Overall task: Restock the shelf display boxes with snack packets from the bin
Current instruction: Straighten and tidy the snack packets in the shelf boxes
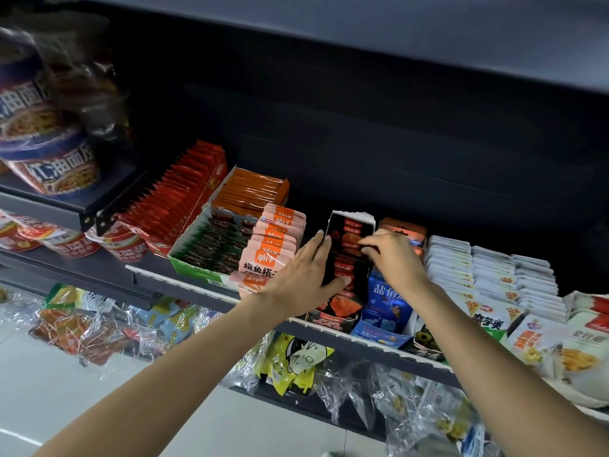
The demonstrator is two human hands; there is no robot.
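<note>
Left hand (pixel 301 275) fingers lie straight against the black display box (pixel 346 258); right hand (pixel 393 255) fingers pinch its packets (pixel 351 240).

A black display box (pixel 346 255) with a torn white cardboard rim stood on the grey shelf (pixel 184 285), running from the front lip back toward the dark rear panel. It was filled with a row of black snack packets (pixel 344 306) printed with red labels and orange food pictures, standing on edge one behind another, the front one facing outward. The left hand (pixel 303 278) lay flat against the box's left wall, fingers straight and thumb across the packets near the front. The right hand (pixel 392 255) reached in from the right, its curled fingers pinching the tops of packets midway along the row.
</note>
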